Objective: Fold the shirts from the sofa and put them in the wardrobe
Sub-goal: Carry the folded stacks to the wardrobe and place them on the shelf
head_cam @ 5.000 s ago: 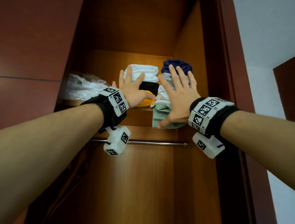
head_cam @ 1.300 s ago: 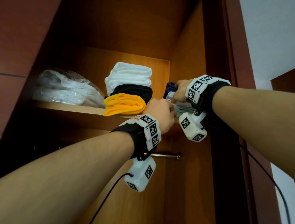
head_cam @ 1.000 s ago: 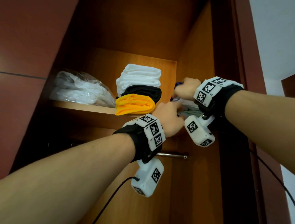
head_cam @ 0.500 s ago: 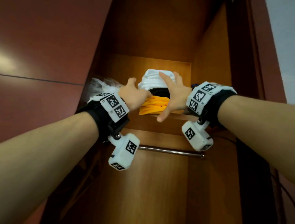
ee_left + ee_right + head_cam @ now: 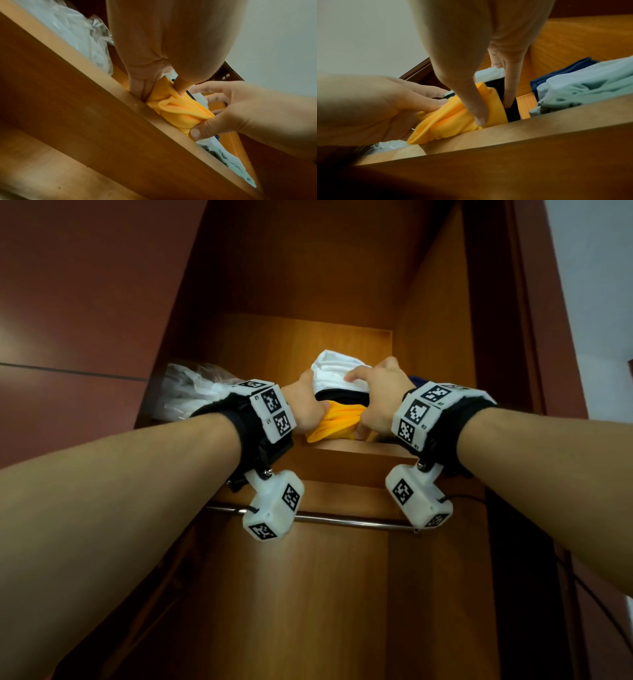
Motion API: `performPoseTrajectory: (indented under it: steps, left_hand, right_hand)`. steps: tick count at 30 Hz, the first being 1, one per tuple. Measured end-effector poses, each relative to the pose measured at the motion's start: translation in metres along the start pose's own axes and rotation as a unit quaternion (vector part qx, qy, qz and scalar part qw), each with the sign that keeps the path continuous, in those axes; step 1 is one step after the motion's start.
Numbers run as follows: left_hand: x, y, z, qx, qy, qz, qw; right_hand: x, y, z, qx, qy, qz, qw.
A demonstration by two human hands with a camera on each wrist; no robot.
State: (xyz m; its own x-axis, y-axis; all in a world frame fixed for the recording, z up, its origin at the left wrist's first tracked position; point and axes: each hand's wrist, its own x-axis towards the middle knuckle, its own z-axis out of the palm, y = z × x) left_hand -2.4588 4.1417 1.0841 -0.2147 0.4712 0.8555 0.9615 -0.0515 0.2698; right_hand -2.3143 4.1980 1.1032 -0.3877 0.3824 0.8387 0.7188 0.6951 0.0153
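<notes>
Both my hands grip the shirt stack at the shelf (image 5: 359,451) front edge: left hand (image 5: 306,409) on its left end, thumb dug into the yellow shirt (image 5: 337,424), right hand (image 5: 378,398) on the right end w/ thumb (image 5: 477,108) on yellow & fingers over the white shirt (image 5: 334,373) on top. Stack's long axis runs left-right btwn my palms, neither hand nearer, so I reckon next push goes straight back. Yellow's bunched at the bottom, black shirt (image 5: 339,398) mid, white on top; a 2nd pile (image 5: 583,88) sits just right, plastic bag (image 5: 191,392) further left.
</notes>
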Motion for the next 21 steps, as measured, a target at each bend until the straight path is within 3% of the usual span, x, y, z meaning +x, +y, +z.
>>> performPoseTrajectory:
  steps: [4, 7, 10, 15, 18, 21]
  left_hand:
    - [0.012, 0.013, 0.012, 0.03, -0.031, 0.015, 0.999]
    - [0.02, 0.017, 0.021, 0.036, -0.04, 0.018, 0.998]
    - [0.025, 0.014, 0.029, 0.034, -0.046, 0.0, 0.998]
    - [0.022, 0.011, 0.035, 0.04, -0.042, -0.04, 0.998]
    - [0.02, 0.01, 0.036, 0.04, -0.048, -0.042, 0.997]
    - [0.021, 0.012, 0.035, -0.015, -0.045, -0.056, 0.997]
  right_hand:
    - [0.002, 0.014, -0.007, -0.076, -0.046, 0.011, 0.996]
    - [0.003, 0.026, -0.014, -0.068, -0.032, 0.004, 0.997]
    - [0.006, 0.03, -0.018, -0.077, -0.027, -0.01, 0.997]
    - [0.011, 0.034, -0.002, -0.132, -0.09, -0.021, 0.987]
    - [0.016, 0.038, 0.002, -0.102, -0.112, -0.013, 0.988]
    - [0.026, 0.048, -0.006, -0.018, -0.028, 0.052, 0.998]
